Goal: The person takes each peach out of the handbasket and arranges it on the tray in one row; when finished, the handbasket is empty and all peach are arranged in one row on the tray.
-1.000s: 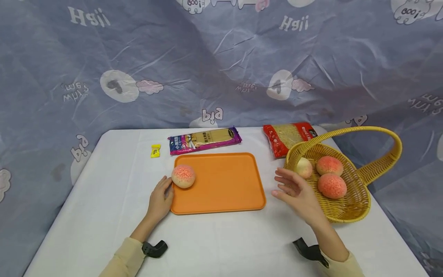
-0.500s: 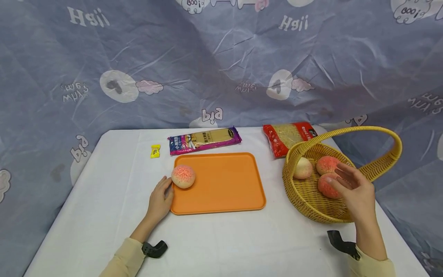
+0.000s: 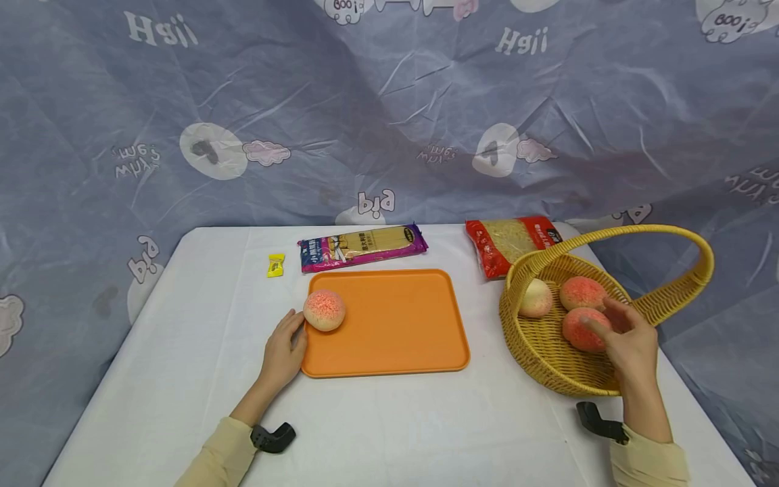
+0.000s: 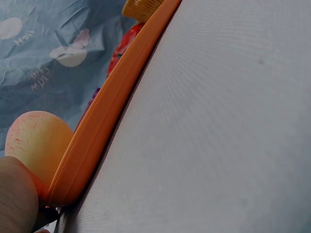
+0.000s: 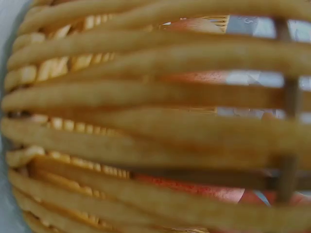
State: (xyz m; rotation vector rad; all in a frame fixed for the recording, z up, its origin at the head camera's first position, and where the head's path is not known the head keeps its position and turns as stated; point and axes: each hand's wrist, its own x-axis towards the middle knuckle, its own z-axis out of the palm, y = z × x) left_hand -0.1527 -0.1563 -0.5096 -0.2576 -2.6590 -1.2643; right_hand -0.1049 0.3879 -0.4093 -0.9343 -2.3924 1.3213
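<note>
An orange tray [image 3: 389,352] lies mid-table with a pink-and-cream peach [image 3: 324,310] at its left edge. My left hand [image 3: 282,350] rests against the tray's left rim, fingertips right by that peach. In the left wrist view the hand [image 4: 17,196] shows beside the peach [image 4: 38,141] and the tray's side [image 4: 92,136]. At right stands a yellow wicker basket [image 3: 541,365] holding a pale peach [image 3: 535,299] and two redder ones. My right hand [image 3: 633,345] reaches in over the basket's near right rim, thumb and fingers round the nearer red peach [image 3: 581,333].
Behind the tray lie a purple noodle packet [image 3: 365,247] and a small yellow wrapped candy [image 3: 276,265]. A red packet [image 3: 487,249] lies behind the basket. The basket handle [image 3: 675,294] arches up at right. Basket weave [image 5: 146,97] fills the right wrist view.
My right hand has moved right from beside the basket to over it, then slightly down onto the nearer red peach. My left hand has stayed at the tray rim.
</note>
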